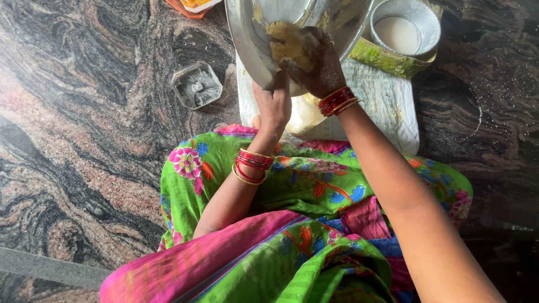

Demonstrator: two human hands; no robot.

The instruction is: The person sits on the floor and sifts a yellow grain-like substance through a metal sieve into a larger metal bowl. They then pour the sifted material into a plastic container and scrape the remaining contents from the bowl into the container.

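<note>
A large steel plate point(247, 39) is tilted up near the top of the head view. My left hand point(273, 101) grips its lower rim and holds it at a slant. My right hand point(314, 62), dusted with flour, presses into a lump of pale yellowish dough point(283, 40) inside the plate. Red and gold bangles sit on both wrists. Under the plate lies a white cloth point(387, 106) on the floor.
I sit on a dark swirled stone floor point(84, 140), with a green and pink flowered garment point(292, 224) across my lap. A small square steel container point(196, 85) stands at left. A round steel bowl of white liquid point(401, 31) rests on a green leaf point(387, 59) at upper right.
</note>
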